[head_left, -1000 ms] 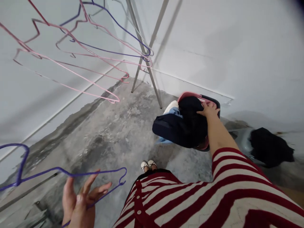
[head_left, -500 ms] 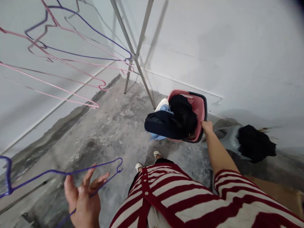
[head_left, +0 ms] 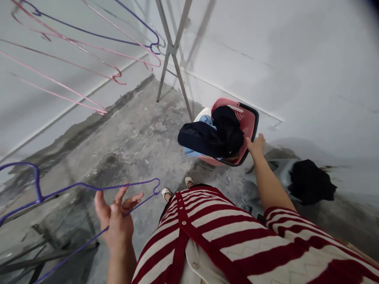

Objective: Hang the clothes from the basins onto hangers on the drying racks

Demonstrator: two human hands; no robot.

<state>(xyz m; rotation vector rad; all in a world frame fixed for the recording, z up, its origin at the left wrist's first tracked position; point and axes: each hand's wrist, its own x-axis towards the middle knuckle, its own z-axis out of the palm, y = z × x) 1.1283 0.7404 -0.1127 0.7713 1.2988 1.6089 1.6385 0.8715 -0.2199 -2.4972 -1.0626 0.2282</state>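
Note:
My left hand (head_left: 117, 221) holds a purple clothes hanger (head_left: 85, 185), which lies across its fingers and thumb. The hanger's hook points off to the left. At the near right side of a pink laundry basket (head_left: 250, 120) with a dark rim is my right hand (head_left: 256, 146). Its thumb and fingers are spread apart at the rim, touching or very close to it. Dark clothes (head_left: 207, 138) fill the basket and hang over its left side. Light blue cloth (head_left: 205, 119) and white cloth (head_left: 204, 113) show among them.
Several pink and purple hangers (head_left: 89, 59) hang at the upper left. A metal rack's crossed legs (head_left: 171, 51) stand near the wall corner. Right of the basket, black cloth (head_left: 310, 181) lies on a grey object (head_left: 281, 173). Dark metal bars (head_left: 50, 252) lie low at left.
My right hand's fingers have loosened from their closed grip on the basket rim and spread. The left hand still holds the purple hanger. The whole view has shifted slightly.

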